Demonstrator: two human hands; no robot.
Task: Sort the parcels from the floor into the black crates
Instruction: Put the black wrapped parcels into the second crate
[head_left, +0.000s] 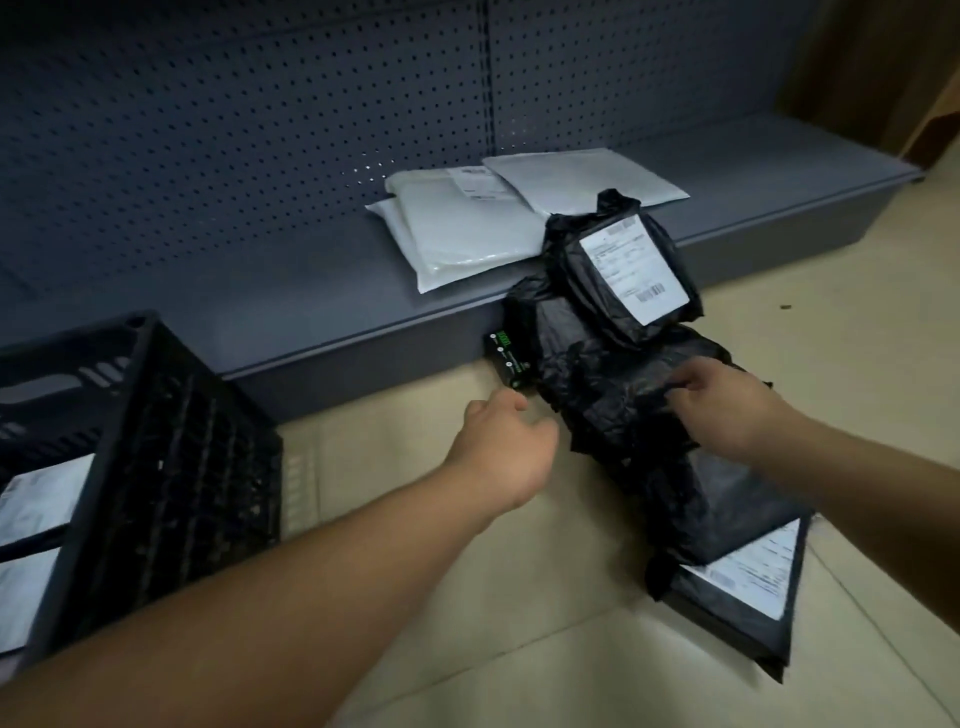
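Several black plastic parcels lie in a heap on the floor against the shelf base. The top one (623, 265) shows a white label. My right hand (727, 410) pinches the crumpled film of the middle black parcel (613, 395). Just left of that parcel hovers my left hand (509, 447), fingers loosely curled and holding nothing. A flat black parcel with a label (743, 587) lies lowest, nearest me. A black crate (156, 467) stands at the left with labelled parcels (36, 499) inside it.
Three white mailers (457, 228) lie on the grey bottom shelf (311, 306) under a perforated back panel. A small black box with green print (509, 358) stands on the floor against the shelf base. Beige floor (519, 597) spreads between crate and heap.
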